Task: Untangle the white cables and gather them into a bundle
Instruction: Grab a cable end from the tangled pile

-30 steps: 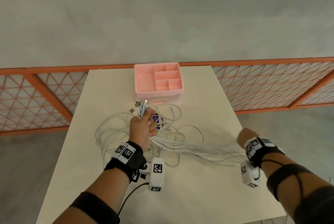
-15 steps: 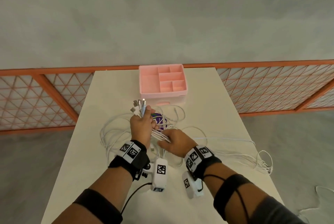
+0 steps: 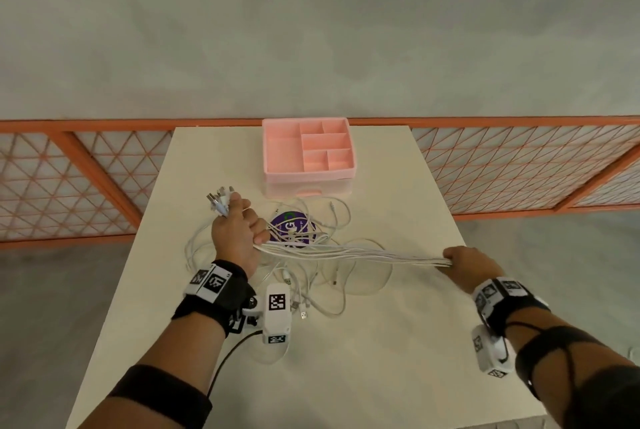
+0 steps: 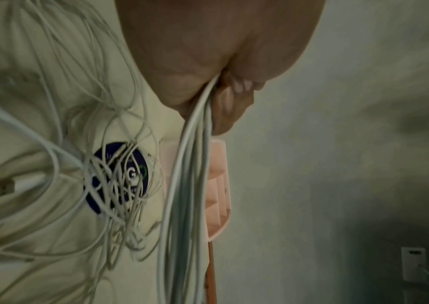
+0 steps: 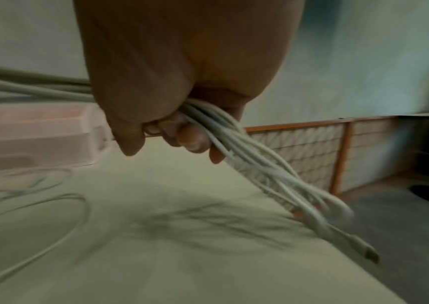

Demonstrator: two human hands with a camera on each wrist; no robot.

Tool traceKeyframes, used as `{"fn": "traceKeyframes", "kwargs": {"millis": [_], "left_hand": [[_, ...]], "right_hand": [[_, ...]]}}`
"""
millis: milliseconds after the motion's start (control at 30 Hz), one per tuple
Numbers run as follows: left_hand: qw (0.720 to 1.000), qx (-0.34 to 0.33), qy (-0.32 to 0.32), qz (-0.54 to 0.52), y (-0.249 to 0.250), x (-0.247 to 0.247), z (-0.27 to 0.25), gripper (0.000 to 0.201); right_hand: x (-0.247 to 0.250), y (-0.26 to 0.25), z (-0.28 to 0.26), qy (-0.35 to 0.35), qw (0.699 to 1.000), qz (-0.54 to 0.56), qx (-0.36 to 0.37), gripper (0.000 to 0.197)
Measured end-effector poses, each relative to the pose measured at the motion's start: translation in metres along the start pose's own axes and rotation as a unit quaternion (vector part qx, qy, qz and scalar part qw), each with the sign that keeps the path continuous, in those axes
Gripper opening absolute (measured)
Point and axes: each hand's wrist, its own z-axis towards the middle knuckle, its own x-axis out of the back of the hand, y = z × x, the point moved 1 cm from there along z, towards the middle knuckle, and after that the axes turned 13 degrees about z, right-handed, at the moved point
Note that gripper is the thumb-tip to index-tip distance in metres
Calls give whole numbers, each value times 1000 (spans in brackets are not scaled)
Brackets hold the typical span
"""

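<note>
Several white cables (image 3: 349, 252) run taut as one strand between my two hands above the table. My left hand (image 3: 239, 227) grips them just below their plugs (image 3: 220, 198), which stick up out of the fist; the left wrist view shows the cables (image 4: 190, 164) leaving the curled fingers (image 4: 225, 100). My right hand (image 3: 465, 260) grips the same strand near the table's right edge, and in the right wrist view the cables (image 5: 247, 154) pass through my right hand (image 5: 182, 131) and trail off blurred. Loose loops (image 3: 322, 290) lie tangled on the table between my hands.
A pink compartment organizer with a drawer (image 3: 308, 155) stands at the far middle of the cream table (image 3: 363, 359). A round purple sticker (image 3: 289, 227) lies under the loops. An orange lattice railing (image 3: 519, 169) runs behind the table. The right edge is close to my right hand.
My right hand went from the right edge to beside the left hand, took hold of the strand, and has slid along it back out to the right. The left hand stayed in place.
</note>
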Motion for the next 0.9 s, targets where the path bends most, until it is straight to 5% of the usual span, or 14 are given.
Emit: {"fn": "traceKeyframes", "kwargs": {"millis": [133, 300, 500, 567, 700, 900], "left_hand": [[998, 27, -61, 18, 4, 12, -5, 39], [980, 85, -76, 165, -21, 29, -16, 37], [955, 97, -68, 272, -51, 54, -22, 39], [957, 101, -50, 268, -55, 57, -21, 39], [955, 96, -42, 278, -57, 56, -20, 36], [951, 93, -48, 290, -46, 45, -24, 36]], "right_hand": [[-6, 27, 0, 19, 999, -16, -44, 26], [-61, 28, -7, -132, 986, -62, -75, 40], [-37, -23, -5, -290, 951, -87, -57, 62], [-22, -53, 0, -277, 960, -49, -12, 66], [-13, -129, -1, -236, 960, 118, 92, 13], [-42, -204, -7, -153, 957, 143, 202, 51]]}}
